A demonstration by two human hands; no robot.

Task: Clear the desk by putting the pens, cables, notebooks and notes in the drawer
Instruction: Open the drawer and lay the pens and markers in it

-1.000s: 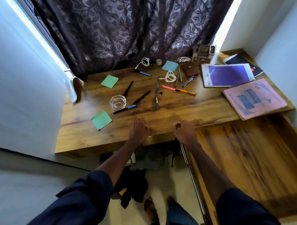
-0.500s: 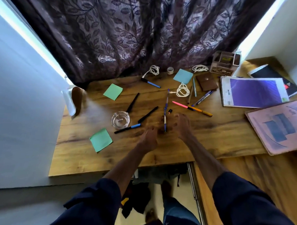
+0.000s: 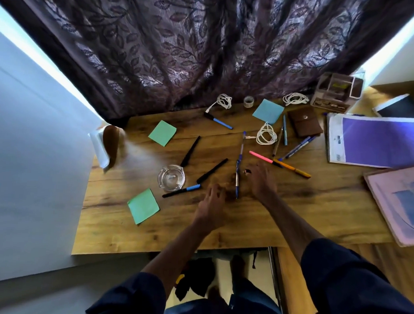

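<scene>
Several pens lie scattered on the wooden desk [image 3: 317,209]. A blue pen [image 3: 237,179] lies lengthwise between my hands. My left hand [image 3: 211,205] hovers just left of it, fingers loosely spread and holding nothing. My right hand [image 3: 261,183] is over the desk just right of it, fingers relaxed. A pink and orange pen [image 3: 279,163] lies beyond my right hand. Black pens [image 3: 211,171] and a blue-capped one [image 3: 182,191] lie to the left. White cables [image 3: 266,134] are coiled farther back. Green notes [image 3: 143,205], a blue note [image 3: 268,111] and notebooks [image 3: 377,141] sit around.
A glass ashtray [image 3: 171,178] stands left of the pens. A brown pouch [image 3: 304,124] and a wooden organiser [image 3: 338,93] sit at the back right, under a dark curtain [image 3: 206,50]. A lower wooden surface [image 3: 398,272] extends at the right. A wall [image 3: 35,149] bounds the left.
Both hands left the desk's front edge and reached forward over the middle, ending on either side of the blue pen. The camera moved closer to the desk.
</scene>
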